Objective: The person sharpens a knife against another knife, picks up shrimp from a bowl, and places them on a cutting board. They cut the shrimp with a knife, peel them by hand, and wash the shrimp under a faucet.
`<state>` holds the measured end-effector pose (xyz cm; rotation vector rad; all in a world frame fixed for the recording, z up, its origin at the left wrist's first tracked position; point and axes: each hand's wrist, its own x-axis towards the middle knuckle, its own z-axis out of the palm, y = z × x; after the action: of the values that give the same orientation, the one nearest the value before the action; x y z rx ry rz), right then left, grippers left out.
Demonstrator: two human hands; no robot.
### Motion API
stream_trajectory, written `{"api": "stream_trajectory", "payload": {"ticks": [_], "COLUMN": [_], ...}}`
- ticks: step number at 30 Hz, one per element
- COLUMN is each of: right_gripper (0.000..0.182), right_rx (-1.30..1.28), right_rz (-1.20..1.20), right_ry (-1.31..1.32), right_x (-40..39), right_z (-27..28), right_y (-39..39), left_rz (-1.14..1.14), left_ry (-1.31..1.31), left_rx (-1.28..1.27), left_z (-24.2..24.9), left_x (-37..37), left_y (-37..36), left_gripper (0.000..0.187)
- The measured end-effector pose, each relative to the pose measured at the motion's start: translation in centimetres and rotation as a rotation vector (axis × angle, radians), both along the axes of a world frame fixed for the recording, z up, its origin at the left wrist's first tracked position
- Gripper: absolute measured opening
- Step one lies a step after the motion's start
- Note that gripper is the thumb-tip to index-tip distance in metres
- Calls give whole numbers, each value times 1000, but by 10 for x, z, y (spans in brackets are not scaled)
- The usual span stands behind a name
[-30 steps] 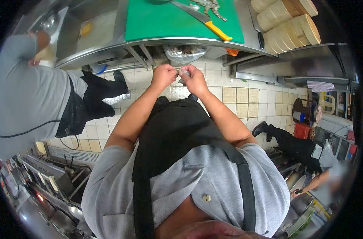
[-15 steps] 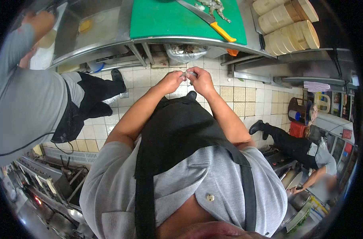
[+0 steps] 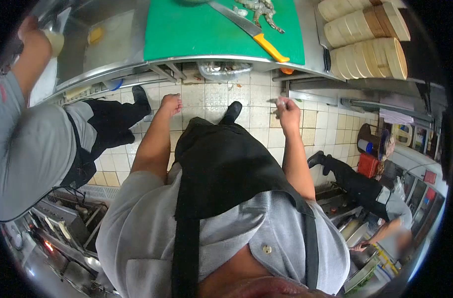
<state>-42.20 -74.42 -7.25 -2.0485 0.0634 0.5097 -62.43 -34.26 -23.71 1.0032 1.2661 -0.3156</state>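
My left hand [image 3: 172,103] is out over the floor on the left, its fingers curled closed; whatever they may hold is hidden. My right hand [image 3: 290,115] is off to the right, pinching a small greyish, blurred shrimp [image 3: 280,102] at the fingertips. Ahead of both hands, several raw shrimp [image 3: 261,11] lie on the green cutting board [image 3: 196,35]. A knife with a yellow handle [image 3: 270,48] rests diagonally on the board, apart from my hands. Below the counter's edge stands a plastic-lined bin [image 3: 225,70] with scraps in it.
A metal sink [image 3: 104,49] adjoins the board on the left. Bamboo steamers [image 3: 370,57] are stacked at the right. One co-worker [image 3: 42,134] stands close at my left; another person [image 3: 360,186] works behind at the right. A lit stove [image 3: 50,246] is behind me at the left.
My hands, together around the shrimp before, have parted: the left moved left, the right moved right with the shrimp. My view has shifted, and my foot shows further forward.
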Motion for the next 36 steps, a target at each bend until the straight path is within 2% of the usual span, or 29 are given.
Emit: {"api": "stream_trajectory", "payload": {"ticks": [3, 5, 8, 11, 14, 15, 17, 18, 21, 22, 23, 26, 29, 30, 31, 36], "right_gripper": [26, 27, 27, 29, 31, 32, 36, 38, 47, 50, 49, 48, 45, 43, 42, 41], "right_rx": [39, 84, 136, 226, 453, 557, 413, 335, -195, -198, -245, -347, -337, -317, -298, -29], "right_rz": [42, 72, 190, 305, 316, 315, 465, 533, 653, 644, 648, 648, 626, 609, 592, 419], "right_ry": [101, 188, 203, 168, 274, 326, 9, -152, -699, -586, -612, -671, -643, -617, -590, -113], "right_x": [17, 28, 55, 87, 104, 109, 134, 139, 158, 160, 158, 155, 150, 144, 137, 87], "right_z": [-3, 8, 29, 30, 80, 94, 60, 57, 59, 54, 50, 44, 44, 52, 58, 69], "right_y": [-18, -21, -5, 29, 100, 120, 147, 159, 162, 163, 163, 166, 170, 168, 166, 132], "left_rz": [278, 280, -122, -410, -347, -321, -268, -263, -249, -248, -247, -454, -818, -831, -833, -755], "left_ry": [-152, -326, -278, -253, -414, -448, -525, -502, -484, -512, -539, -504, -438, -458, -431, -376], "left_rx": [-80, -61, 203, 143, -37, -26, -3, 131, 498, 603, 705, 990, 1208, 1238, 1205, 1115], "left_z": [-11, -2, 37, 67, 125, 138, 159, 170, 182, 177, 172, 190, 207, 204, 201, 198], "left_x": [54, 104, 157, 174, 164, 157, 144, 141, 139, 145, 151, 182, 199, 202, 203, 192], "left_y": [-17, -31, -53, -66, -81, -81, -71, -66, -49, -40, -32, -22, -26, -27, -25, -24], "left_gripper": [35, 41, 44, 45, 41, 39, 36, 36, 36, 38, 39, 42, 51, 61, 62, 67]}}
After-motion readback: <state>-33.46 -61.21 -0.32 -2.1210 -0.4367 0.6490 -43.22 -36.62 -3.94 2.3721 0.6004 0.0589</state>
